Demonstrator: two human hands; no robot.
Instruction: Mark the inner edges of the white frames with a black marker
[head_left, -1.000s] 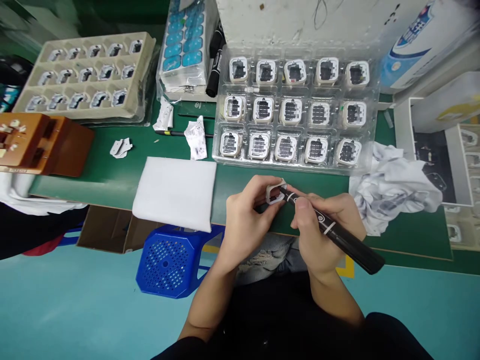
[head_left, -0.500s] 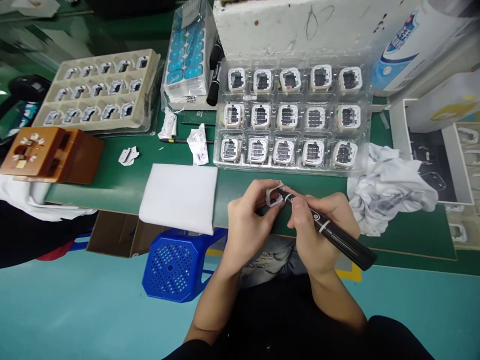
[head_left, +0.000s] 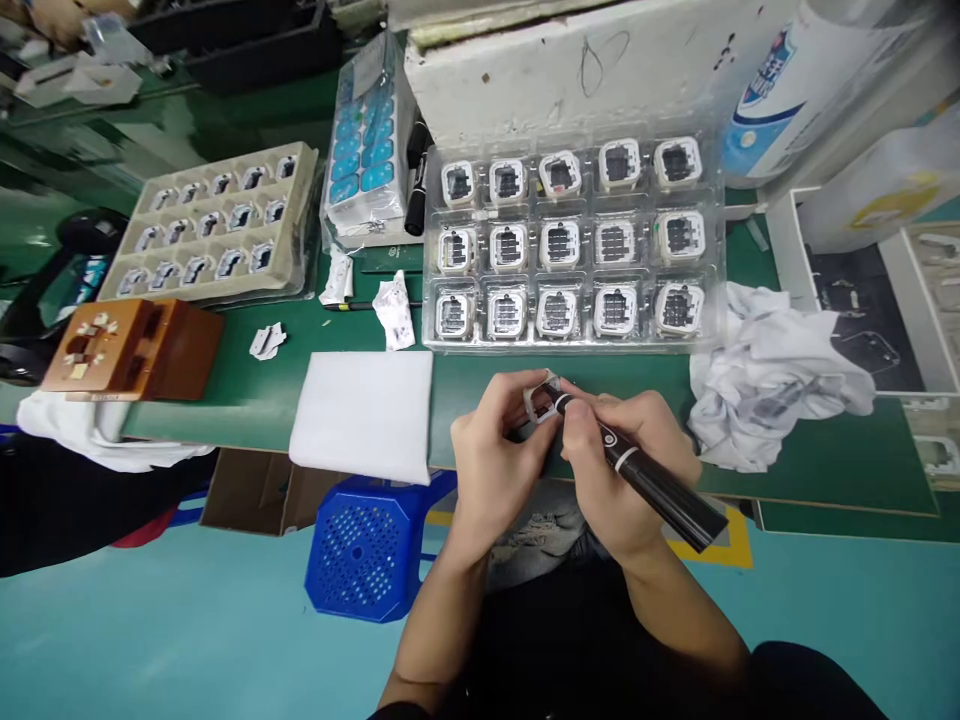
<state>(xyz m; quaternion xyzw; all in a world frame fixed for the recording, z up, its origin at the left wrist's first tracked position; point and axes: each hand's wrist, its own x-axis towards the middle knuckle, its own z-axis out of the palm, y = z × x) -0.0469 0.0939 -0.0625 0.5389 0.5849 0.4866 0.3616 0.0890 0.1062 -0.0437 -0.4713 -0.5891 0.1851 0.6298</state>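
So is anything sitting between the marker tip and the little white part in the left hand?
Nothing visible: the marker in the right hand has its tip right at the white part pinched in the left hand.

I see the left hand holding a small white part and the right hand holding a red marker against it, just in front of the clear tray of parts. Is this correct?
Not quite: the marker in the right hand is black, not red, as the head view shows. The rest stands: the left hand holds the small white part, the marker tip is against it, and both are just in front of the clear tray of parts.
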